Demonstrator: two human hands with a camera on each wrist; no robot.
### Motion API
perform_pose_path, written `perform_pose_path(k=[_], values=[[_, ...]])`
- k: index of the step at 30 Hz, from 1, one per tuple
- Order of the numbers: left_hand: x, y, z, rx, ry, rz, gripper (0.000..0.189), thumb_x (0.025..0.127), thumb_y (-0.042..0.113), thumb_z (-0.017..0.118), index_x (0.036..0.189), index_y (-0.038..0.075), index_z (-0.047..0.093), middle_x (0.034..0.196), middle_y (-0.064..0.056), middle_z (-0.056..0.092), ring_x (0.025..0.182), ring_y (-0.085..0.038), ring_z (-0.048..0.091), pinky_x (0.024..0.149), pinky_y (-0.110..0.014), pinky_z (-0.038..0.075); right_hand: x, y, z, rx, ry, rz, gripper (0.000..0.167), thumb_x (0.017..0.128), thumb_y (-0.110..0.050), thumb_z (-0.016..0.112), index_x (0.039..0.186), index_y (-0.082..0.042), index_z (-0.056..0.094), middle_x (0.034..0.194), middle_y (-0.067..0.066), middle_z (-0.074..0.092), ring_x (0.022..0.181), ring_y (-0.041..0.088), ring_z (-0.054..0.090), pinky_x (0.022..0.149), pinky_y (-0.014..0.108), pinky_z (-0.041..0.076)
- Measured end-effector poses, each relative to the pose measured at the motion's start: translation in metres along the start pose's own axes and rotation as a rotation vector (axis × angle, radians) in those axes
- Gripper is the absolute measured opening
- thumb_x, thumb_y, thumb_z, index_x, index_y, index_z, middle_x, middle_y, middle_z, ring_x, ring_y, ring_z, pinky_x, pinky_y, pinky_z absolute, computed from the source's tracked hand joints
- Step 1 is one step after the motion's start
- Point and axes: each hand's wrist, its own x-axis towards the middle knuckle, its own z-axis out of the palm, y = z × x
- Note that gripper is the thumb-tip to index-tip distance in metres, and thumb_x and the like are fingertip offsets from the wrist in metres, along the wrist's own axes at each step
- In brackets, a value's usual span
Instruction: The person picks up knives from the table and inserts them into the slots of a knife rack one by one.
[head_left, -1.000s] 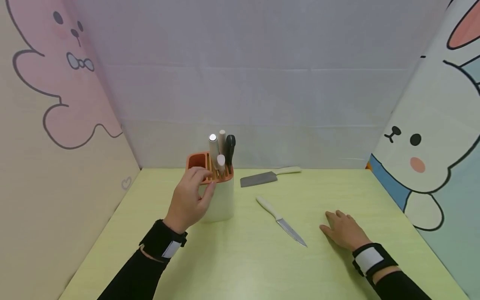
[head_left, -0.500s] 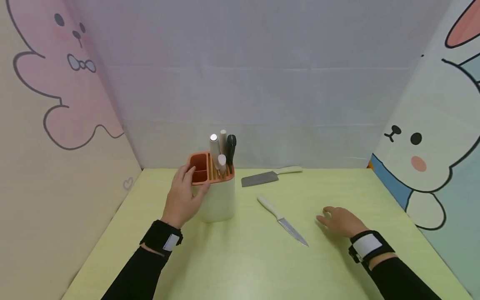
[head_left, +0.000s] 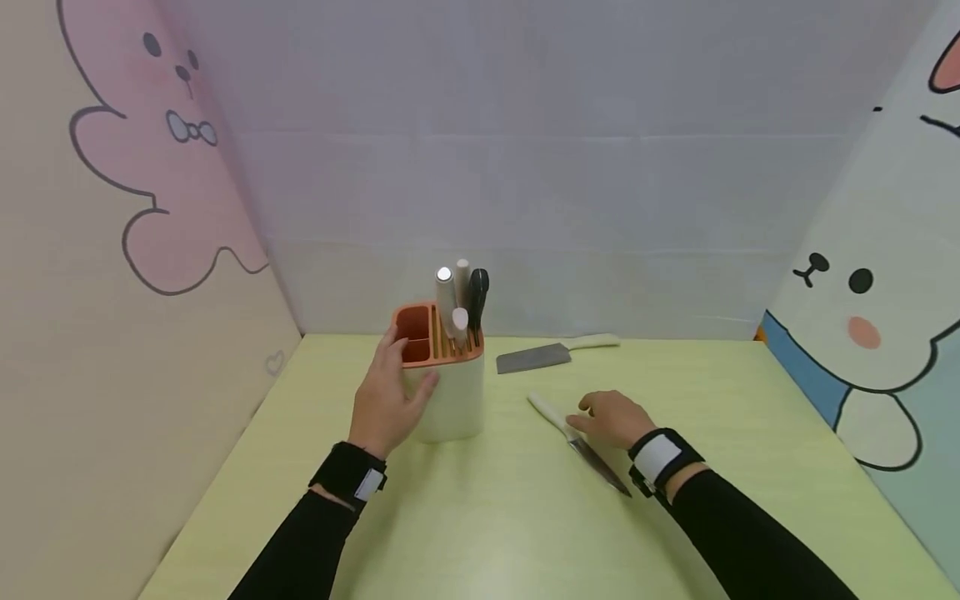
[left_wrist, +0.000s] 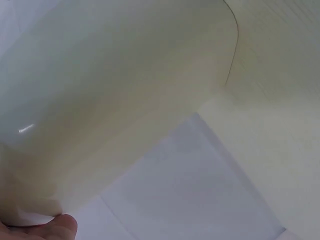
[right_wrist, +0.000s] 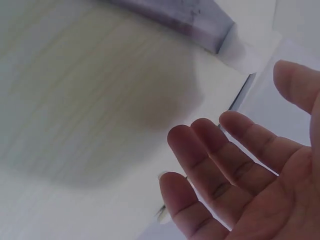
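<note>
My left hand (head_left: 384, 407) holds the left end of a white knife holder (head_left: 453, 407) with an orange top, fingers at its left rim and thumb on its front. In the left wrist view a fingertip (left_wrist: 64, 226) lies against the holder's pale wall (left_wrist: 115, 100). Over a white-handled kitchen knife (head_left: 600, 468) hovers my right hand (head_left: 613, 418), its fingers loosely bent beside the handle. The right wrist view shows those fingers (right_wrist: 190, 150) apart from the knife's blade (right_wrist: 190, 20), nothing in the palm.
A cleaver (head_left: 534, 358) with a white handle lies behind the knife, near the back wall. Black-handled scissors (head_left: 478, 292) and several pale handles (head_left: 446, 296) stand in the holder's slots. Printed panels (head_left: 862, 333) flank the yellow table (head_left: 480, 533).
My right hand has moved left from the table's right side to above the knife. The left hand has shifted from over the holder's top to its left side and front.
</note>
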Motion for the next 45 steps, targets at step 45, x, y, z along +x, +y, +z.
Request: perform_pose_path(k=[45], values=[[-0.003,-0.001,0.003,-0.029,0.031,0.035,0.074,0.092,0.038,0.064,0.145,0.000,0.029,0.154,-0.016,0.026,0.132,-0.033,0.041,0.094,-0.048,0.047,0.018,-0.022,0.008,0.016,-0.012,-0.099,0.025,0.093,-0.023,0.064,0.071,-0.012,0.059,0.053,-0.001,0.048,0.045,0.012,0.038,0.048,0.027,0.032]])
